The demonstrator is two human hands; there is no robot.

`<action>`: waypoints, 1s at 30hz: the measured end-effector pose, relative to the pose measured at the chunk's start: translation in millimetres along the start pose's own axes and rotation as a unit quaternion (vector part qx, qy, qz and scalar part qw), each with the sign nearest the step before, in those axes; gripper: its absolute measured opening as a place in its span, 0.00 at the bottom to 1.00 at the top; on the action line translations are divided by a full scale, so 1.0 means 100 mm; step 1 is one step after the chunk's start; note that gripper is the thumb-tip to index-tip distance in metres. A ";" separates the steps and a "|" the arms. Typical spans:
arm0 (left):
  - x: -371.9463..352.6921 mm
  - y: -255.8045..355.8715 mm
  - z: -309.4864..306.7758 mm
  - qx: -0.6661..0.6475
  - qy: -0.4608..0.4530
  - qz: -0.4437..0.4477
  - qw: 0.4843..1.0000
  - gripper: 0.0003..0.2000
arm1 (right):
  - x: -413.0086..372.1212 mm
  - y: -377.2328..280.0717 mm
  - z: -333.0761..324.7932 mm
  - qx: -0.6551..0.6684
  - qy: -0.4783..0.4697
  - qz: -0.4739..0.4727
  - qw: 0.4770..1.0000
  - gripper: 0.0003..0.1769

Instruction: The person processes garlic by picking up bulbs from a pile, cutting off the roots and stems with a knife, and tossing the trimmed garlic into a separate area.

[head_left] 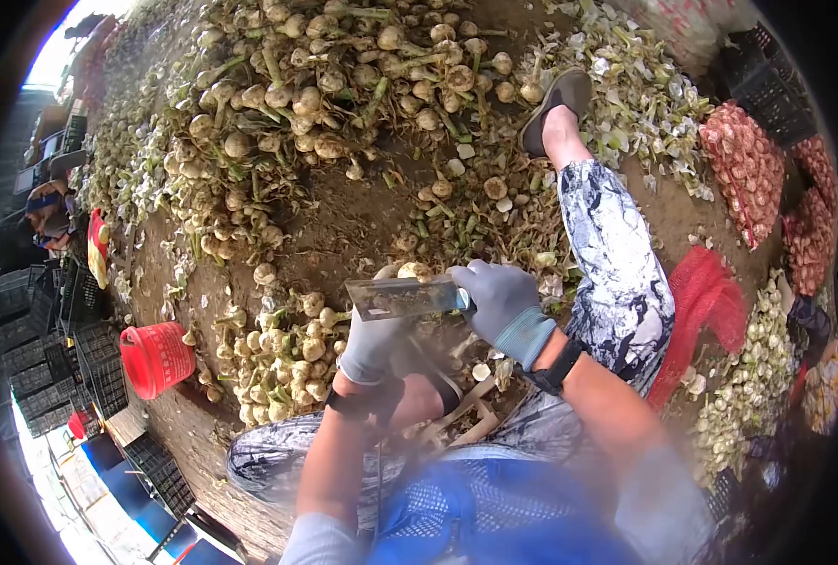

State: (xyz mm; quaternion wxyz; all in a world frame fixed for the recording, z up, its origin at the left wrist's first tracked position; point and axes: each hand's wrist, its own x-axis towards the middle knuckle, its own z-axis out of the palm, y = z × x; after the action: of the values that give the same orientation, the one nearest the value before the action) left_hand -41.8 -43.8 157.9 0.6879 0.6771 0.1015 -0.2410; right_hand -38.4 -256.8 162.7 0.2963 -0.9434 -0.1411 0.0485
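A wide knife (402, 296) is gripped at its handle by the gloved right hand (506, 303). A garlic bulb (415, 271) is held closed in the gloved left hand (372, 341), against the blade's upper edge. A red bucket (155, 358) is seen left, beside a small pile of bulbs (287, 363). Farther off, a large garlic heap (315, 104) is spread over soil, red sacks (747, 169) at the right

Dirt floor (344, 226), stacked black crates (25, 369), daylight
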 end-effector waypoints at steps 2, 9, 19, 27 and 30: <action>0.04 0.11 -0.04 0.176 -0.065 0.090 0.978 0.30 | 0.02 0.09 0.08 0.029 -0.038 0.050 0.998 0.13; 0.01 0.29 0.19 0.098 -0.008 0.098 0.990 0.18 | 0.11 0.34 0.16 0.170 -0.137 0.263 0.940 0.16; -0.34 0.21 -0.12 0.602 0.105 0.287 0.738 0.10 | 0.19 0.45 -0.02 -0.074 -0.337 0.217 0.913 0.13; -0.58 0.06 -1.06 0.686 0.115 -0.106 0.711 0.20 | 0.29 0.67 -0.06 0.318 -0.037 0.308 0.896 0.14; 0.08 -0.23 -0.74 0.546 0.106 0.049 0.829 0.18 | 0.31 0.59 -0.22 0.378 0.021 0.308 0.873 0.12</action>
State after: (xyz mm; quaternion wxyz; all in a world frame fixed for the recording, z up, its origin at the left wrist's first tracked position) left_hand -31.3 28.1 129.5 0.2016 0.9679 -0.0078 -0.1501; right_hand 9.2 -305.8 146.2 0.6033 -0.7558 0.1919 0.1671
